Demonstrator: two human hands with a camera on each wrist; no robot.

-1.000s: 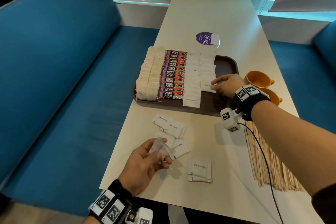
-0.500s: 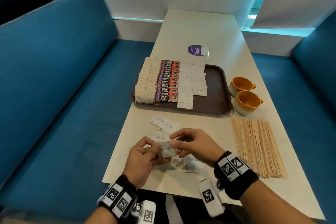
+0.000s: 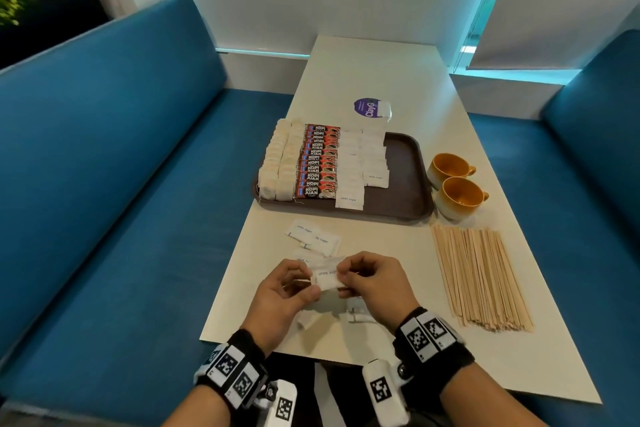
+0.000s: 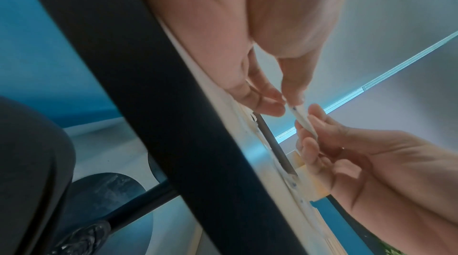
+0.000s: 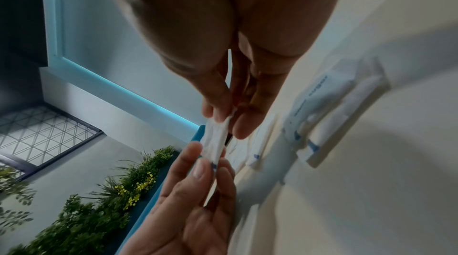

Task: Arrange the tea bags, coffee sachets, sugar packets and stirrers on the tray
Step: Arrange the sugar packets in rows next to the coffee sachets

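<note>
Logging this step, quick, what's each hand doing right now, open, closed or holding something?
Left hand: closed, pinching the sugar packet at its left end.
Right hand: closed, pinching the same sugar packet at its right end.

The right part of your tray (image 3: pixel 398 180) is bare brown, open from above and from the near rim. Two yellow cups (image 3: pixel 453 184) stand just beside its right edge (handles pointing right), and the stirrers (image 3: pixel 478 274) cover the surface (image 3: pixel 374 80) in front of them. Loose sugar packets (image 3: pixel 313 239) lie between your hands and the tray's near left side.
</note>
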